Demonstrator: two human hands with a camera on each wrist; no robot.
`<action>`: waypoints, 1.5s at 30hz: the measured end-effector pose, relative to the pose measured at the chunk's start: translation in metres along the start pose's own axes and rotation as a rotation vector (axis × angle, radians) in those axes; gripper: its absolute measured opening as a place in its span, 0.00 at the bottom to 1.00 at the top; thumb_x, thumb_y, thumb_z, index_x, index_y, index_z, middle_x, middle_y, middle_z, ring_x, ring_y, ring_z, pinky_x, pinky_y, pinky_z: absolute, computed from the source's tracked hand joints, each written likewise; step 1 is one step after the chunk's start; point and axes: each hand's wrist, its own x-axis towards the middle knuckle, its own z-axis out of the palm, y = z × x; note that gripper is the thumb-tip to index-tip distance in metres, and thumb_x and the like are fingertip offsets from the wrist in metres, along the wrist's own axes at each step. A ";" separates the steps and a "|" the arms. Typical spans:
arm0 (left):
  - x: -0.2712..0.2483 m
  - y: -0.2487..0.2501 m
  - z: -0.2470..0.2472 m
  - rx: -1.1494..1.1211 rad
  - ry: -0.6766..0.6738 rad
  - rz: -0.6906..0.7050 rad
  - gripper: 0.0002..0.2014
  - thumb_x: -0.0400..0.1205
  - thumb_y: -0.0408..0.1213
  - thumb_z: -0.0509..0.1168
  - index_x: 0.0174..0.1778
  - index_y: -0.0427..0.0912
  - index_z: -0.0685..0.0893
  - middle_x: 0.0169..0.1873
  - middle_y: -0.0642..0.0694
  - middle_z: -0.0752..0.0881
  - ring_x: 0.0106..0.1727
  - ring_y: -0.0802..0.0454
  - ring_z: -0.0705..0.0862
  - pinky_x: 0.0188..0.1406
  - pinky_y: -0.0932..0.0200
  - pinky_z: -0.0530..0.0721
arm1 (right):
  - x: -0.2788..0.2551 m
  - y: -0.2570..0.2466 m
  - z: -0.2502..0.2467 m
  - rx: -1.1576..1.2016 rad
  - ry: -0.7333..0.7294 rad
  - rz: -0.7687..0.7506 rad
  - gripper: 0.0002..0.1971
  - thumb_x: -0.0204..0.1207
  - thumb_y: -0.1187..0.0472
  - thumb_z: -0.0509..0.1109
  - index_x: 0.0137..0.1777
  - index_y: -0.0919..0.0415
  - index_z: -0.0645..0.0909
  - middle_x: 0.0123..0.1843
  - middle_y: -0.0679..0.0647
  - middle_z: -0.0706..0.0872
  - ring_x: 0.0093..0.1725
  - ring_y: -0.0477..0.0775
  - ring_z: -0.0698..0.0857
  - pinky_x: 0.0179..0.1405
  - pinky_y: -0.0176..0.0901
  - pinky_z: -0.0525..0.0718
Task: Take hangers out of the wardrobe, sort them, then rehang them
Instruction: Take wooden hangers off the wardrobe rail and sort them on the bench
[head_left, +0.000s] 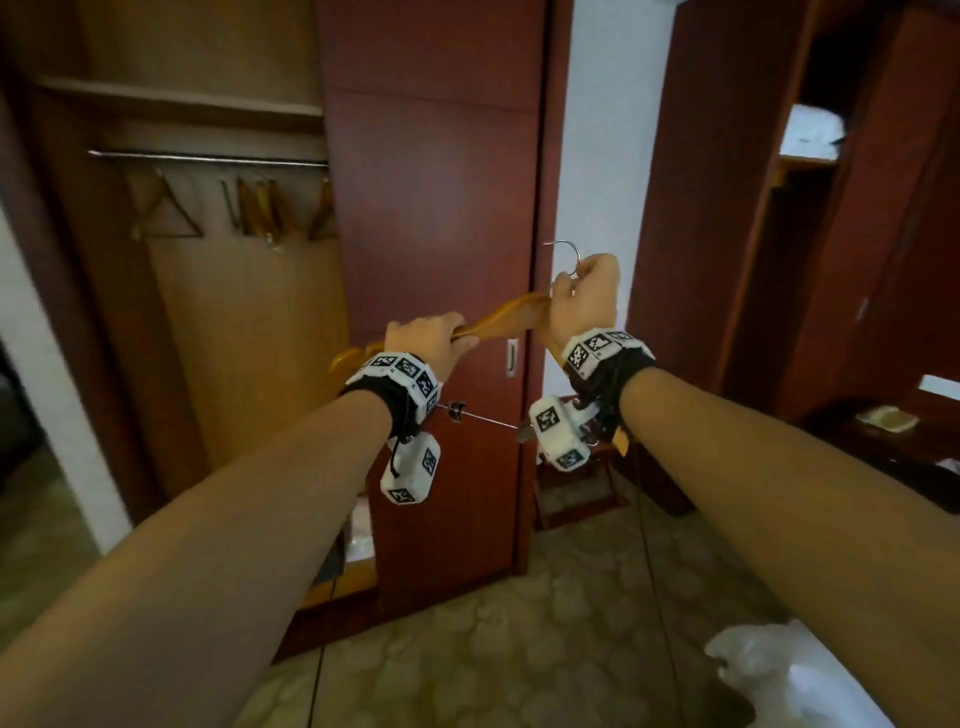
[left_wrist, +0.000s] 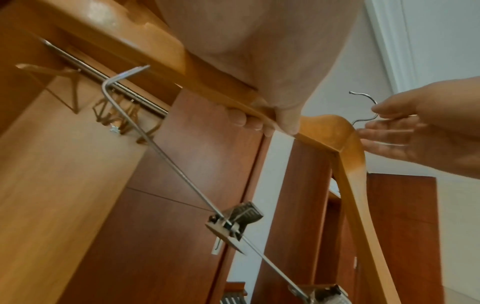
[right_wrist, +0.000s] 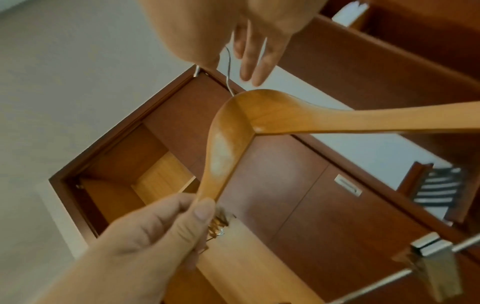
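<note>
I hold one wooden hanger (head_left: 514, 312) (left_wrist: 332, 131) (right_wrist: 233, 133) in the air in front of the wardrobe. My left hand (head_left: 431, 332) (right_wrist: 155, 226) grips its left arm, fingers curled round the wood. My right hand (head_left: 587, 296) (left_wrist: 405, 131) (right_wrist: 249, 57) pinches the metal hook (head_left: 566, 249) (left_wrist: 363, 96) near its neck, the other fingers straight. Below the wood runs a metal bar with clips (head_left: 456, 410) (left_wrist: 233, 218) (right_wrist: 431, 259). Several more wooden hangers (head_left: 260, 208) hang on the wardrobe rail (head_left: 208, 158) (left_wrist: 140, 98) up at the left.
A closed red-brown wardrobe door (head_left: 431, 208) stands straight ahead. A luggage rack (head_left: 576, 483) sits low by the white wall. At right are a second open cupboard (head_left: 810, 135) and a dark table (head_left: 883, 447). A white plastic bag (head_left: 779, 670) lies at the lower right.
</note>
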 end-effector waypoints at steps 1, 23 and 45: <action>0.002 -0.012 0.000 0.004 -0.009 -0.022 0.13 0.87 0.55 0.55 0.54 0.52 0.78 0.34 0.56 0.80 0.40 0.50 0.79 0.61 0.44 0.73 | 0.005 0.000 0.016 0.038 -0.034 0.045 0.11 0.82 0.63 0.60 0.62 0.64 0.71 0.58 0.58 0.81 0.51 0.56 0.84 0.54 0.51 0.82; 0.108 -0.225 -0.043 -0.011 0.086 -0.478 0.36 0.76 0.77 0.43 0.60 0.56 0.83 0.39 0.55 0.84 0.50 0.49 0.79 0.75 0.29 0.59 | 0.083 0.011 0.268 0.097 -1.153 -0.070 0.23 0.84 0.41 0.59 0.65 0.59 0.77 0.51 0.56 0.90 0.49 0.56 0.90 0.51 0.50 0.85; 0.177 -0.497 -0.049 -0.552 0.361 -0.617 0.07 0.81 0.40 0.67 0.52 0.45 0.85 0.45 0.50 0.84 0.49 0.47 0.85 0.55 0.45 0.87 | 0.038 -0.107 0.567 0.266 -1.047 0.312 0.22 0.83 0.63 0.65 0.75 0.61 0.68 0.35 0.55 0.77 0.33 0.51 0.78 0.57 0.65 0.87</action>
